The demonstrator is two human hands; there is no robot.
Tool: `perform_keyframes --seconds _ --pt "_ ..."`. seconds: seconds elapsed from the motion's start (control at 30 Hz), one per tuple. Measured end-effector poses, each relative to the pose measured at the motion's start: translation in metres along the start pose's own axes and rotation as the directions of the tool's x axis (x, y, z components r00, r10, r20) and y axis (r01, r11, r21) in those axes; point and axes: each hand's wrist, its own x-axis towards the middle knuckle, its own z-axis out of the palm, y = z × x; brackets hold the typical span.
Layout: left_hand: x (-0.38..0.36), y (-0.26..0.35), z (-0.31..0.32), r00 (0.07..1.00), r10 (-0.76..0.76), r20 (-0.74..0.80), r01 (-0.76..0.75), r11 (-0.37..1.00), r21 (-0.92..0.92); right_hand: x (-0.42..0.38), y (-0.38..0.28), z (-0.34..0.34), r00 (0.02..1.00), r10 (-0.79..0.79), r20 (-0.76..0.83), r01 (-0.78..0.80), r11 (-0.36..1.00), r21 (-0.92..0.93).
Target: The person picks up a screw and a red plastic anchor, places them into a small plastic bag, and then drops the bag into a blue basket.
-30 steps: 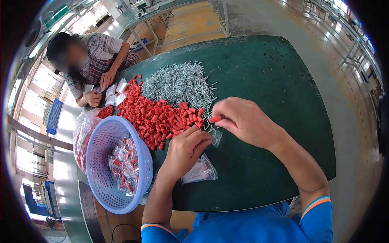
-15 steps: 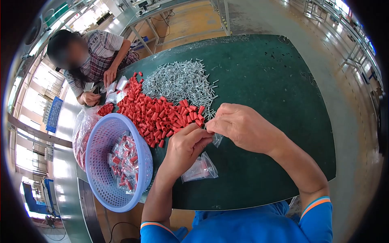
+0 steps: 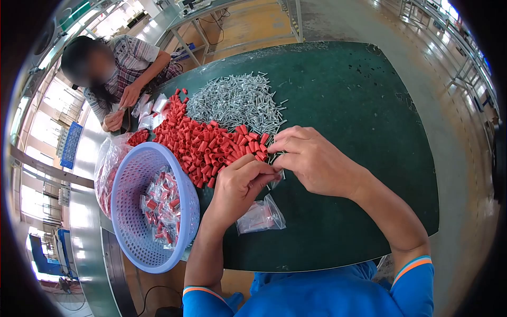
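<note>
My left hand (image 3: 240,185) pinches a small clear plastic bag (image 3: 277,181) at the near edge of the red pile. My right hand (image 3: 317,164) meets it from the right, its thumb and fingertips closed at the bag's upper edge. A red piece seems to show inside, partly hidden by my fingers. Below my hands, a larger clear bag (image 3: 261,215) of folded small bags lies on the green table (image 3: 348,227). Red tapered plastic caps (image 3: 208,145) are heaped beyond my left hand, with a pile of silver screws (image 3: 235,103) behind them.
A lavender perforated basket (image 3: 124,230) at the left holds several filled clear packets (image 3: 162,206). Behind it stands a large clear bag (image 3: 105,174) with red caps. Across the table at the upper left, a co-worker (image 3: 119,74) handles something beside small plastic bags (image 3: 145,108).
My right hand's fingers have spread slightly and shifted at the bag's mouth. My left hand keeps its pinch. The co-worker's hands have moved a little.
</note>
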Motion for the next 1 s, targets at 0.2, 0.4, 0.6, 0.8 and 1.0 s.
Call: perform_keyframes --seconds 0.2,0.4,0.6,0.8,1.0 --pt "0.002 0.006 -0.006 0.995 -0.091 0.036 0.092 0.996 -0.016 0.009 0.001 -0.007 0.877 0.374 -0.301 -0.266 0.901 0.344" --pt "-0.013 0.024 -0.010 0.999 -0.040 0.028 0.041 0.998 -0.054 -0.001 0.017 0.000 0.914 0.401 -0.054 -0.398 0.915 0.060" --pt "-0.019 0.008 0.001 1.000 -0.003 -0.028 0.002 0.999 -0.048 0.030 0.045 0.044 0.968 0.249 0.042 -0.247 0.968 -0.039" --pt "-0.027 0.004 -0.001 0.995 -0.013 -0.101 0.003 0.996 -0.093 0.040 0.045 0.056 0.966 0.220 0.135 -0.203 0.970 -0.131" --pt "-0.025 0.007 0.003 0.993 -0.059 -0.101 0.048 0.993 -0.111 0.034 0.043 0.046 0.987 0.137 0.080 -0.116 0.968 -0.221"
